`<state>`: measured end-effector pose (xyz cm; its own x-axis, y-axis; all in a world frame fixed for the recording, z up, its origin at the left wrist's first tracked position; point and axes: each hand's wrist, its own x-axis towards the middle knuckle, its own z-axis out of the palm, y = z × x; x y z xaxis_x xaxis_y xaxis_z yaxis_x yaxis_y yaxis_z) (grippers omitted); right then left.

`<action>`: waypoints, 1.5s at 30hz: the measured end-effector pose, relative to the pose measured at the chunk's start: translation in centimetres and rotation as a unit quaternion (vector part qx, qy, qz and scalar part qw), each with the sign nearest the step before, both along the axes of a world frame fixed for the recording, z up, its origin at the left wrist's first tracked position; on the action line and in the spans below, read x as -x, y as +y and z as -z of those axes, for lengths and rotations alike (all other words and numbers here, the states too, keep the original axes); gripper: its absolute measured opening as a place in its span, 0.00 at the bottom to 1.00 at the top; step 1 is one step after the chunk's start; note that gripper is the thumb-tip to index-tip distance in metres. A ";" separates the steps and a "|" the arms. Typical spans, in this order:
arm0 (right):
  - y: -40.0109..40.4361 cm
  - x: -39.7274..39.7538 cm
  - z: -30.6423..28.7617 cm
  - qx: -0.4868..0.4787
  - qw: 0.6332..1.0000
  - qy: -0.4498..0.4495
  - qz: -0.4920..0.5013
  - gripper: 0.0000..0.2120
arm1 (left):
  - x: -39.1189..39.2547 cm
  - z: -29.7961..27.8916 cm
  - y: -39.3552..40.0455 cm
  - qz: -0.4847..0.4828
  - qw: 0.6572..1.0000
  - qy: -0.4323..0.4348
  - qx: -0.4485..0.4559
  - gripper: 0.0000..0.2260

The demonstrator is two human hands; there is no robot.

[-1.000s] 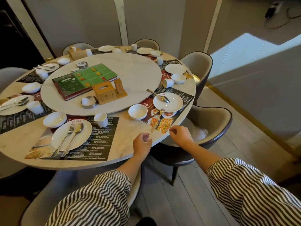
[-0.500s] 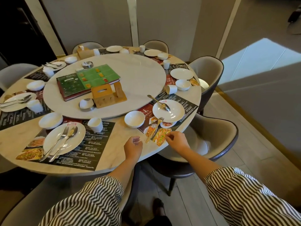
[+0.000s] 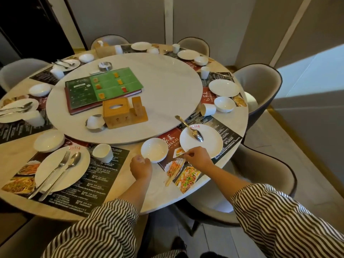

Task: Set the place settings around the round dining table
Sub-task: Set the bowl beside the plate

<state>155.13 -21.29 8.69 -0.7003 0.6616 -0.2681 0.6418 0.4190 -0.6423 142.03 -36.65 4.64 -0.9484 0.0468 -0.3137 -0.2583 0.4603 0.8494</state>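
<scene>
Head view: my right hand (image 3: 198,158) pinches the fork (image 3: 176,172) beside the plate (image 3: 201,141), my left hand (image 3: 141,168) grips the bowl (image 3: 154,150) (tugging could skew the placemat (image 3: 219,125)).

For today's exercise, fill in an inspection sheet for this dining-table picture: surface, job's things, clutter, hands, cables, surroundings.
Surface: round pale marble table with white turntable.
Job's things: white round plate bearing a metal spoon; white bowl; dark printed placemat; a fork handle lying on it.
Clutter: green menu book, wooden tissue box.
Hands: left hand beside the bowl; right hand at the plate's near rim.
Cables: nothing seen.
Surroundings: grey upholstered chairs, grey wall.
</scene>
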 end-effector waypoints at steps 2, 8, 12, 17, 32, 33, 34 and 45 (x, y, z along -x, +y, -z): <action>0.5 1.8 0.2 0.001 1.000 -0.006 -0.010 0.13 | 0.9 0.4 0.3 -0.004 1.000 -0.013 0.002 0.18; 1.2 7.1 1.2 0.011 0.999 -0.032 -0.037 0.12 | 2.7 0.9 0.9 -0.030 0.998 -0.034 -0.032 0.14; 1.4 9.4 2.4 0.015 0.998 -0.050 -0.019 0.14 | 3.3 1.5 1.3 -0.035 0.997 -0.049 -0.046 0.14; 1.8 10.9 3.3 0.030 0.998 -0.050 -0.028 0.13 | 3.3 1.8 1.7 -0.059 0.996 -0.048 -0.041 0.13; 3.7 10.1 4.0 0.063 0.997 0.040 -0.031 0.14 | 2.5 0.9 4.3 -0.083 0.995 -0.028 -0.054 0.12; 4.0 10.2 3.8 0.065 0.997 0.041 -0.027 0.14 | 2.5 0.6 4.7 -0.083 0.994 -0.031 -0.058 0.13; 4.4 10.4 3.7 0.065 0.997 0.040 -0.025 0.13 | 2.5 0.3 5.0 -0.084 0.994 -0.036 -0.066 0.13; 6.3 10.6 3.4 0.066 0.997 0.032 -0.029 0.11 | 2.1 0.0 6.9 -0.107 0.986 -0.079 -0.103 0.15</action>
<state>144.49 -14.95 5.33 -0.7550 0.5809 -0.3043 0.5751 0.3636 -0.7328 139.91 -29.72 4.65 -0.8833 -0.0712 -0.4634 -0.4676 0.2037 0.8601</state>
